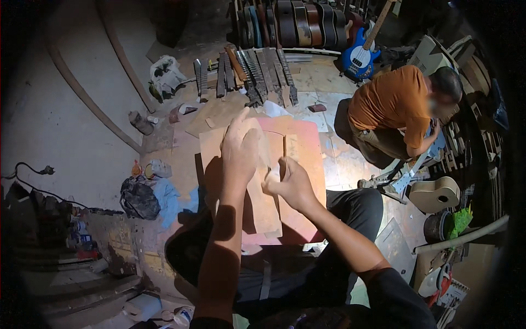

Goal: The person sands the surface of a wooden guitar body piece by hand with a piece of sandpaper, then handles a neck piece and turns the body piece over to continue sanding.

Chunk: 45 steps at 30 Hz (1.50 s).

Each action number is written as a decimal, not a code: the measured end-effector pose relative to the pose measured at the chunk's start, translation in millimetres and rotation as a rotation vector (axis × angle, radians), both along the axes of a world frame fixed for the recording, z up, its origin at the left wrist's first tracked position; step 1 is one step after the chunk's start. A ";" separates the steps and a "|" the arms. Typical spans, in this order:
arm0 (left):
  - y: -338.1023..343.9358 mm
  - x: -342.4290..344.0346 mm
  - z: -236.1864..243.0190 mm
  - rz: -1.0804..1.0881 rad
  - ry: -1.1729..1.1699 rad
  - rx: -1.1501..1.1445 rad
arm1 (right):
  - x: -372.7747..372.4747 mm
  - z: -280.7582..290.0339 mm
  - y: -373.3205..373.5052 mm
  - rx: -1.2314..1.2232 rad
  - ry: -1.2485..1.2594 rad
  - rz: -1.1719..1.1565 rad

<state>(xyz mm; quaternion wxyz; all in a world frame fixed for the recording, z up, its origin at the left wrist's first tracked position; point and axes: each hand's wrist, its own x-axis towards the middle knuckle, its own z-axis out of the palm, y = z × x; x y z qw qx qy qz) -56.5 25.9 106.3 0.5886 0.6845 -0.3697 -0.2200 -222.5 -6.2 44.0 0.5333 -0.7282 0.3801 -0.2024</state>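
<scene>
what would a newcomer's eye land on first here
Probably the bright blue electric guitar at upper right, beside a row of guitar bodies along the top. Next comes the co-worker in an orange shirt, bent low at right. Centrally, the left hand lies over a pale wooden piece, the right hand close by.

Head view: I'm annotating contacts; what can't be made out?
In the head view:
Right hand: anything in its grasp, blurred and partly covered by the hand.
Wooden piece: the part beneath the left hand, covered by it.
Blue guitar: the neck's end, cut off by the top edge.
</scene>
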 end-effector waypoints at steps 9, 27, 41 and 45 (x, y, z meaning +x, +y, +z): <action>-17.8 -11.3 -7.0 0.024 -0.202 -0.024 | -59.4 61.2 -15.0 -0.097 0.017 0.199; -19.0 -8.8 -15.5 0.036 -0.174 0.008 | -80.4 56.7 -29.5 -0.416 0.185 0.866; -5.1 -20.1 5.8 0.082 -0.081 0.000 | -77.4 58.1 -32.3 -0.210 0.189 0.712; 0.5 -21.7 -0.4 0.097 -0.265 -0.074 | -65.1 59.0 -16.4 -0.344 0.056 0.587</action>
